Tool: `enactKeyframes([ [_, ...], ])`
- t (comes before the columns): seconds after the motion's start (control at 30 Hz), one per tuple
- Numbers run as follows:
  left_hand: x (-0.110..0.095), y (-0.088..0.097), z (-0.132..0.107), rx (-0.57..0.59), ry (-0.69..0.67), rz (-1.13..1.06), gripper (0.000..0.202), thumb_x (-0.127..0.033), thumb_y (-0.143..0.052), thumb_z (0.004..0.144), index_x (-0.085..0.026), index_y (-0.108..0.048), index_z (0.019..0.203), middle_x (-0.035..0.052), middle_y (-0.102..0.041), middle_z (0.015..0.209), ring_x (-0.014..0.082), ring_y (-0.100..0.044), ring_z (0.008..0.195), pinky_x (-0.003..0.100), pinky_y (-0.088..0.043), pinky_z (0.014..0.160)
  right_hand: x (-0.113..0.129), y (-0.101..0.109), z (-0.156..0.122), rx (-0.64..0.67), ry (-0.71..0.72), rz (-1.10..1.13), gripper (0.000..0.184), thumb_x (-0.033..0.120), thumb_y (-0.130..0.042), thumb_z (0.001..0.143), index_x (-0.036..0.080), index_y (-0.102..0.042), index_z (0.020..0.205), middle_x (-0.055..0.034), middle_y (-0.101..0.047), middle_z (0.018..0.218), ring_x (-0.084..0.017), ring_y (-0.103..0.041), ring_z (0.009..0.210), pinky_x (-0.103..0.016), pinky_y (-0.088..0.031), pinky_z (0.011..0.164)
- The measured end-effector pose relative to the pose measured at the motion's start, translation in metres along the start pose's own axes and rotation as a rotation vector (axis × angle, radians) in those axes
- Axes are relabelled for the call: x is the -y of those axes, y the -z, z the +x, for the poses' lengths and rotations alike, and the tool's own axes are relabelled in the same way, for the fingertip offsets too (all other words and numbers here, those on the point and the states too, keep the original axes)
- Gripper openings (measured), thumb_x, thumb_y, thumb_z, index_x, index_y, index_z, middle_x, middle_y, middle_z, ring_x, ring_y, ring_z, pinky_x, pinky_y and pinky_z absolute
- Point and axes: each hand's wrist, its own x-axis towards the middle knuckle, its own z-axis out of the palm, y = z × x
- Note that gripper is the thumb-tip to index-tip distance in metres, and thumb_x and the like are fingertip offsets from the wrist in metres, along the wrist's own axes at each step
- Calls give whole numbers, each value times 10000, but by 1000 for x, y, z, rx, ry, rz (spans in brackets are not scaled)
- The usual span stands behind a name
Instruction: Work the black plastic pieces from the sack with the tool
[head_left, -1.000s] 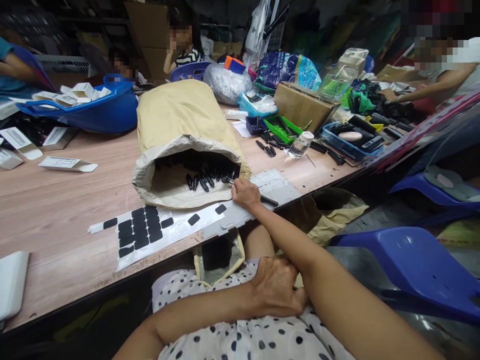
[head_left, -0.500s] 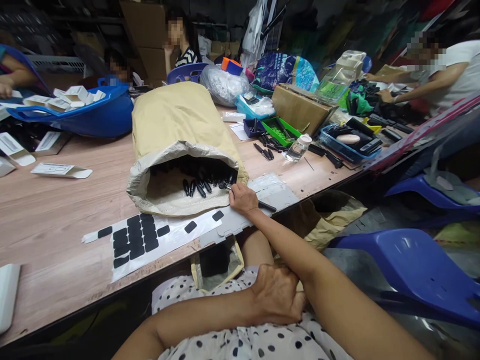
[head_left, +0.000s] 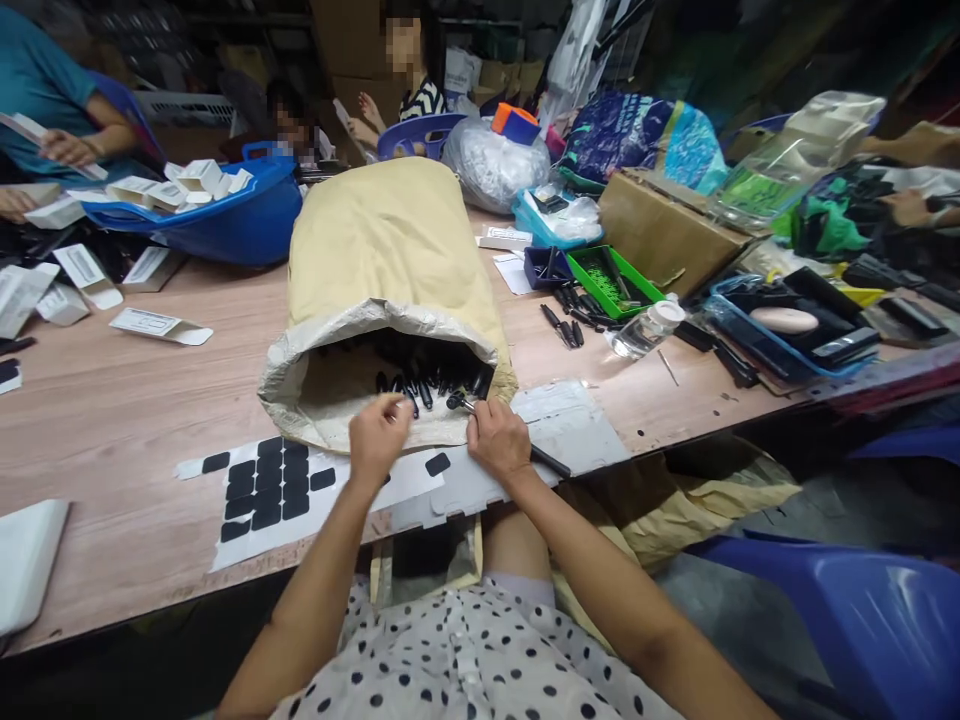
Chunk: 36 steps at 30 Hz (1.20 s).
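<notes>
While both hands sat at sack mouth, right hand [head_left: 495, 440] fingers clenched round thin black tool [head_left: 547, 461], metal tip just inside paper sack [head_left: 390, 250]. Left hand [head_left: 379, 435] fingers curled, pinching near small black pieces [head_left: 424, 385]; grip contents unclear. Below left fingers: white sheet with black pads [head_left: 277, 485] on table [head_left: 112, 400]. Right of fingers: clear bottle [head_left: 645, 328].

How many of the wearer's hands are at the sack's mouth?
2: the left hand at the sack rim's middle, the right hand beside it, gripping a thin black tool.
</notes>
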Motion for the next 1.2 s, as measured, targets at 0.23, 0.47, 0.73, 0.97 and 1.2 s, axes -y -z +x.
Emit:
enactKeyframes([
  [0.23, 21, 1, 74, -97, 268, 375, 228, -339, -611, 807, -163, -753, 825, 138, -759, 851, 332, -712, 945, 361, -530, 819, 0, -1, -5, -96, 37, 1, 147, 262, -485, 931, 208, -575, 827, -65, -591, 800, -205, -485, 771, -298, -315, 649],
  [0.47, 43, 2, 53, -176, -11, 326, 212, -293, -595, 843, -182, -727, 965, 99, -733, 953, 275, -677, 935, 364, -520, 843, 0, -2, -4, -126, 30, 29, 182, 293, -488, 951, 204, -587, 826, -60, -589, 786, -199, -482, 757, -295, -290, 632],
  [0.73, 78, -11, -23, 132, -557, 214, 167, -259, -611, 893, -254, -710, 1027, 24, -689, 895, 216, -590, 861, 351, -485, 795, -1, -5, -1, -110, -29, 94, 273, 327, -458, 986, 192, -641, 835, -74, -603, 819, -205, -500, 803, -302, -302, 682],
  [0.97, 96, -23, -23, 86, -544, 88, 145, -280, -675, 855, -221, -685, 987, 32, -661, 899, 225, -583, 893, 381, -485, 843, -9, 6, -18, -77, -133, 91, 197, 295, -529, 929, 190, -678, 1003, -103, -630, 940, -246, -495, 894, -331, -313, 732],
  [1.2, 96, -28, -18, 87, -523, 53, 88, -254, -667, 849, -240, -701, 930, 25, -652, 874, 228, -583, 890, 369, -488, 809, -15, 25, -25, 74, -148, 151, 148, 244, -513, 933, 188, -641, 983, -92, -661, 929, -224, -555, 866, -303, -348, 720],
])
